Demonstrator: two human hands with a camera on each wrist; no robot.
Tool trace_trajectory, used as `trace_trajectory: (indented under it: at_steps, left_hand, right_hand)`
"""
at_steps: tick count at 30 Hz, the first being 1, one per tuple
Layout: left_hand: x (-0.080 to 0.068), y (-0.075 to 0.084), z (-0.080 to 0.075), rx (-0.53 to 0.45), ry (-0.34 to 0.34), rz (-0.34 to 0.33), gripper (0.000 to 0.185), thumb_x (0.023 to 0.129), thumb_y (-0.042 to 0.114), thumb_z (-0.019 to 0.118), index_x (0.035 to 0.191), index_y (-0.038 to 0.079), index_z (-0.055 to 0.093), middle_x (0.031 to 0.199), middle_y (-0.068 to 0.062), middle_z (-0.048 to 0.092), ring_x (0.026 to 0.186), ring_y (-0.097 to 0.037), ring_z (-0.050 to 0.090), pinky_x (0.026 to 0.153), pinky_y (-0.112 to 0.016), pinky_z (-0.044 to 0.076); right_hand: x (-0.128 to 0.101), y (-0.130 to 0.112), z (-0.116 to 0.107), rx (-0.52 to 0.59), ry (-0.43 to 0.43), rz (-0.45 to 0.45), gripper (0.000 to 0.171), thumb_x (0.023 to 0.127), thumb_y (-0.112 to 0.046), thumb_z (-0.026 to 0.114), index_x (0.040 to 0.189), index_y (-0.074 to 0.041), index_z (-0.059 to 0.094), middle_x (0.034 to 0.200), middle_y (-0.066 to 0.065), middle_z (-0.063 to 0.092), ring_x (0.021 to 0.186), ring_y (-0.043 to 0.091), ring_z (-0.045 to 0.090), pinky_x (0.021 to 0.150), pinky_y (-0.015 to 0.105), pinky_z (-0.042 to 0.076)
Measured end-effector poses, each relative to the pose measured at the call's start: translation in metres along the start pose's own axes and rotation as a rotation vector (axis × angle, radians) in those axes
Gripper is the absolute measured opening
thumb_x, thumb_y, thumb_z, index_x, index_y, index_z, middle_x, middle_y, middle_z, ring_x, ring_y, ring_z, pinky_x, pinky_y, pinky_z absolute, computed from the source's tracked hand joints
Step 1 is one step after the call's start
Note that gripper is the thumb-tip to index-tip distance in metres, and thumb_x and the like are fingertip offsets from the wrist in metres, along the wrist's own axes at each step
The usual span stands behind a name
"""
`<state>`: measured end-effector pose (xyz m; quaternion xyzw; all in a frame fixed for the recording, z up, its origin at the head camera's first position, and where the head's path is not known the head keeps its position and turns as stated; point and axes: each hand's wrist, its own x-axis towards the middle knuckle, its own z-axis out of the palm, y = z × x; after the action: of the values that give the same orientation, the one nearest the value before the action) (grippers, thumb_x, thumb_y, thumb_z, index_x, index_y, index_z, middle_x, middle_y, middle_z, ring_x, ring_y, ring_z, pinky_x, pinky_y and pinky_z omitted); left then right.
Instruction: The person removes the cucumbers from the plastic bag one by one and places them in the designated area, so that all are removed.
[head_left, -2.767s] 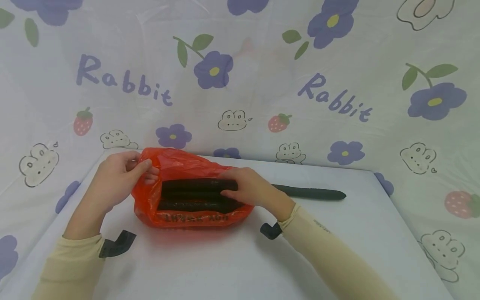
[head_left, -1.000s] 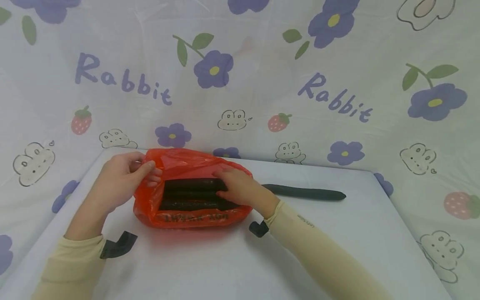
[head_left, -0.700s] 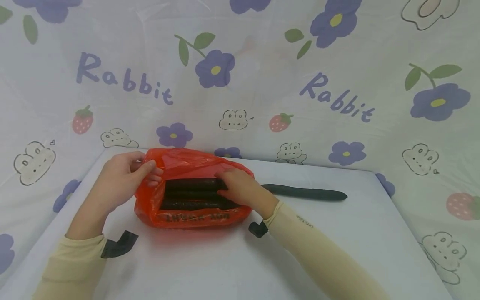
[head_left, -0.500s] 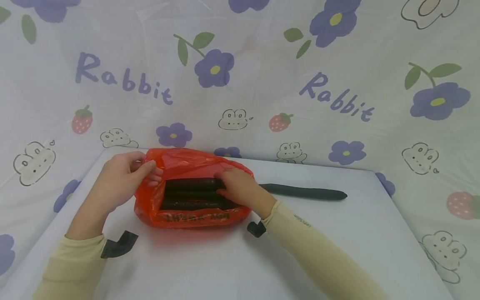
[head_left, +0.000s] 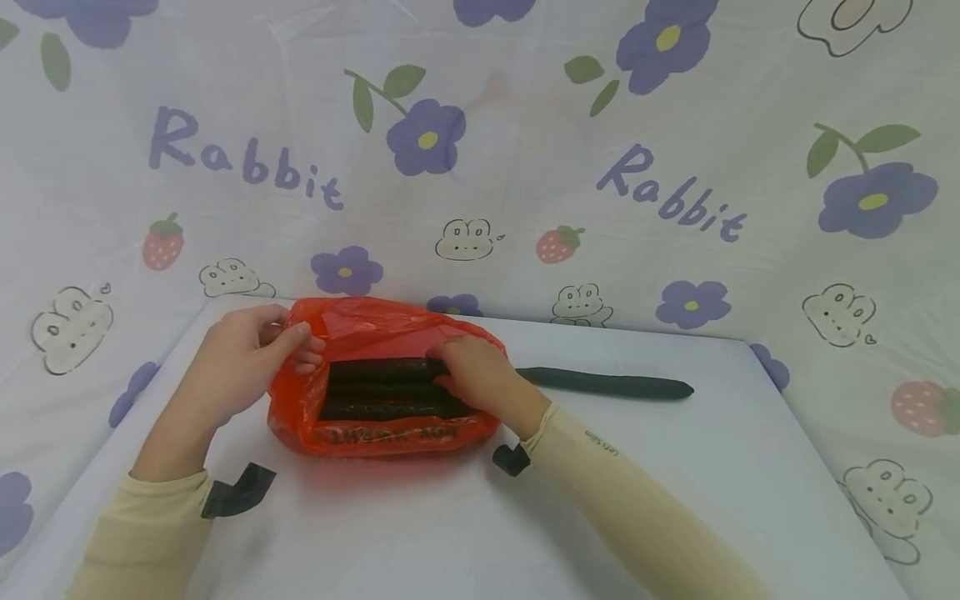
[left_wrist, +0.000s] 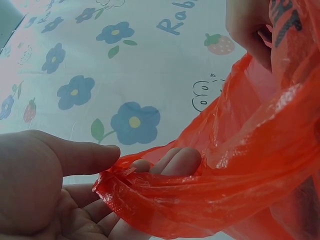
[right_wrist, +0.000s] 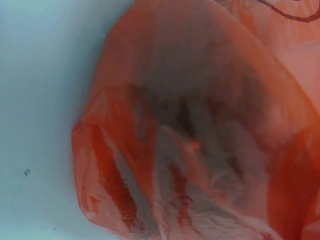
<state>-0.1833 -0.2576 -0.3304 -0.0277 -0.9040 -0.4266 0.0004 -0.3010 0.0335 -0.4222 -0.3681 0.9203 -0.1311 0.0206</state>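
**Red bag, dark rods: count and clearances**

One red plastic bag (head_left: 375, 392) lying on its side on the white desk (head_left: 465, 517), mouth facing the person. Three dark rods (head_left: 382, 390) counted inside, stacked parallel, long axes running left to right. One more dark rod (head_left: 607, 384) outside on the desk, just right of the bag, its left end hidden behind the right wrist. Total seen: four.

Left hand (head_left: 240, 362) gripping the bag's upper left rim; in the left wrist view, film pinched between thumb and fingers (left_wrist: 175, 161). Right hand (head_left: 480, 379) reaching into the bag mouth at the right end of the stack, fingers curled against the rods; firm grip or mere contact: cannot tell. Right wrist view filled with red film only.

Two beige sleeves, each with a black wrist mount (head_left: 238, 492).

Bag close to the desk's far edge, where the printed cloth backdrop (head_left: 480, 167) rises. Open desk surface in front of the bag and to the right beyond the loose rod; narrower strip to the left of the left hand.
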Motion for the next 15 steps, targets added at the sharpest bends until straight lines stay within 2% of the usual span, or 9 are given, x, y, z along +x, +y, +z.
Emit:
trace_trajectory:
  at_steps: [15]
  left_hand:
    - [0.0012, -0.0010, 0.0008, 0.009, 0.002, 0.001, 0.038, 0.115, 0.029, 0.057, 0.134, -0.002, 0.066, 0.111, -0.013, 0.079, 0.104, -0.032, 0.077, 0.101, -0.057, 0.058]
  right_hand:
    - [-0.0044, -0.0042, -0.0024, -0.159, 0.023, -0.029, 0.019, 0.098, -0.019, 0.084, 0.116, -0.016, 0.078, 0.107, -0.002, 0.077, 0.104, 0.019, 0.070, 0.102, 0.038, 0.057]
